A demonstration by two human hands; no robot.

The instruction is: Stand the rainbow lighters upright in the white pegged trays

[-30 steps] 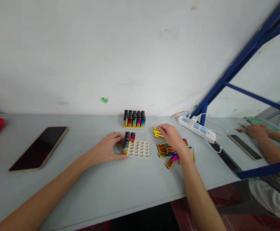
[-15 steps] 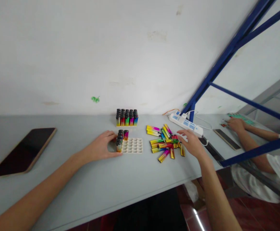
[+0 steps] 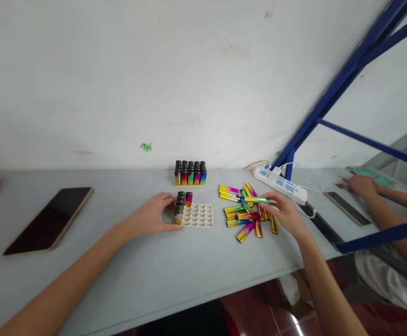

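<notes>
My left hand (image 3: 156,214) is curved around the left end of a white tray (image 3: 203,215) with round-cornered holes, thumb at its near corner and fingers at its far side. Black-topped lighters (image 3: 178,211) stand upright in the tray's left column, and one pink lighter (image 3: 189,199) stands beside them at the back. Over the pile on the right, my right hand (image 3: 282,210) pinches a yellow-green lighter (image 3: 257,199) by one end, held roughly level. Beneath it, several shiny lighters (image 3: 245,231) lie loose in mixed directions.
Behind the tray stands a filled block of upright lighters (image 3: 191,177). A large dark phone or tablet (image 3: 49,219) lies at left. A white power strip (image 3: 280,183) with cables and a blue metal frame (image 3: 303,126) stand at right. Beyond the frame, another person's hands (image 3: 364,185) work.
My right hand has closed on a yellow-green lighter and raised it slightly off the pile. My left hand stays at the tray. The whole view has shifted a little.
</notes>
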